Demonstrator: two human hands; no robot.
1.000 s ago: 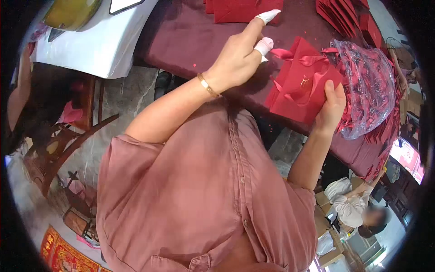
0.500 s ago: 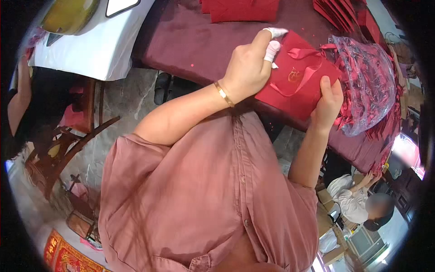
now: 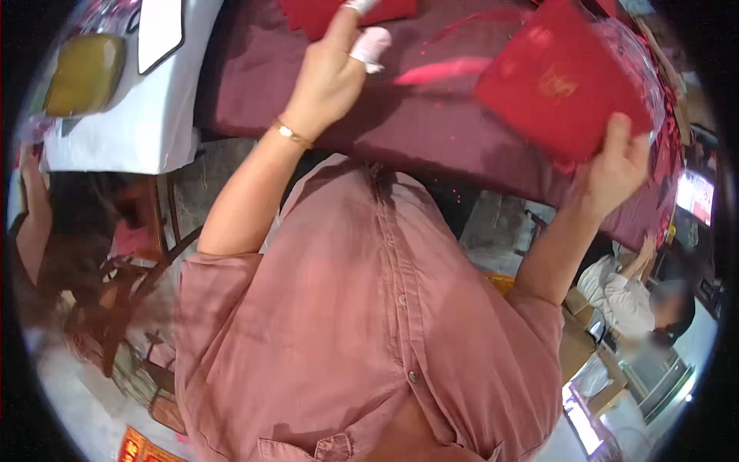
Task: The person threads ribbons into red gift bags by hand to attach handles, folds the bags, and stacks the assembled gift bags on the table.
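Pinching a red bag [image 3: 558,81] at right is the right hand [image 3: 616,173] — the left hand [image 3: 327,81], empty, parts thumb and forefinger.

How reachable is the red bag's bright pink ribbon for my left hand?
Probably yes: the bright pink ribbon points toward your left hand, with nothing bulky between them on the maroon cloth.

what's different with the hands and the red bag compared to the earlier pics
The left hand has moved leftward, away from the bag's edge, to near other red pieces. The right hand has carried the red bag rightward. Its pink ribbon handle, earlier against its face, now swings out leftward. Unchanged: the right hand grips the bag; the white finger coverings stay on.
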